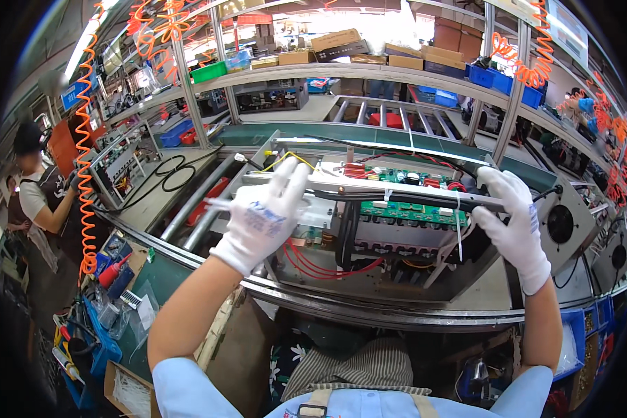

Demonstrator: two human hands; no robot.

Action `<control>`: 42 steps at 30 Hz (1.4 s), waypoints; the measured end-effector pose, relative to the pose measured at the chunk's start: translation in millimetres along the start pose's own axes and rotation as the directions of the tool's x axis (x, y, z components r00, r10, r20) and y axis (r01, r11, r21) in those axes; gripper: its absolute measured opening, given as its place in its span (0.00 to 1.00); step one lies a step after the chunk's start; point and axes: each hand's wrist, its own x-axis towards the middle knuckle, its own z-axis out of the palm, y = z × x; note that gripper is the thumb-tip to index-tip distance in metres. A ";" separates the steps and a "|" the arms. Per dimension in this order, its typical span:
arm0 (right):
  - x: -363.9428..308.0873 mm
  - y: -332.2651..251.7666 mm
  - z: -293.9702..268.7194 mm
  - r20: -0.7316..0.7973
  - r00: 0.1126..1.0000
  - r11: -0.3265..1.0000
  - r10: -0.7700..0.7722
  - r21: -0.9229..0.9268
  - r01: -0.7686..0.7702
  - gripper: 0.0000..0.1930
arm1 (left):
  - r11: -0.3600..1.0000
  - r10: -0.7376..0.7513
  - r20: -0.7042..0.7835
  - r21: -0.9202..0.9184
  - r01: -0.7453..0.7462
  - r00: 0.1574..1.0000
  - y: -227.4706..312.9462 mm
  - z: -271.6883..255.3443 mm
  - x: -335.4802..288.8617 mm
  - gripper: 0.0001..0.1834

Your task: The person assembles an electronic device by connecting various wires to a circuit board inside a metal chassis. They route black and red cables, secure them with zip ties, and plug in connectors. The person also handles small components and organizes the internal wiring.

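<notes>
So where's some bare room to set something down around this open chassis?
Bare green belt lies behind the open chassis, before the rollers. A grey strip inside its right front corner is clear. Between the left hand and right hand, boards and red wires crowd it.

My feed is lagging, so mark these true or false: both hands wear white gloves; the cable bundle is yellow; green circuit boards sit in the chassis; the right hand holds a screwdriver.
1. Both hands wear white gloves. True: left hand, right hand.
2. The cable bundle is yellow. False: it is black.
3. Green circuit boards sit in the metal chassis. True.
4. The right hand holds a screwdriver. False: it is at the cable bundle's end; no screwdriver shows.
</notes>
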 end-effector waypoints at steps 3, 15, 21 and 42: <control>16.8 -22.8 14.7 0.089 0.993 0.996 -0.075 -0.038 0.079 0.26 | 0.977 0.154 0.129 0.131 -0.171 0.980 8.6 5.0 22.9 0.31; 13.6 8.4 14.4 0.174 0.956 0.972 0.236 -0.035 -0.233 0.31 | 0.940 0.220 0.517 0.114 -0.321 0.828 4.2 -21.6 52.9 0.26; 12.8 5.1 23.7 0.154 0.957 0.967 0.246 -0.102 -0.232 0.29 | 0.973 0.222 0.460 -0.155 -0.169 0.859 -9.2 -20.9 49.6 0.26; -2.5 -129.3 77.1 0.168 0.852 0.797 -0.495 0.478 0.369 0.14 | 0.000 0.290 0.689 -0.694 0.720 0.664 77.0 -51.5 -64.9 0.10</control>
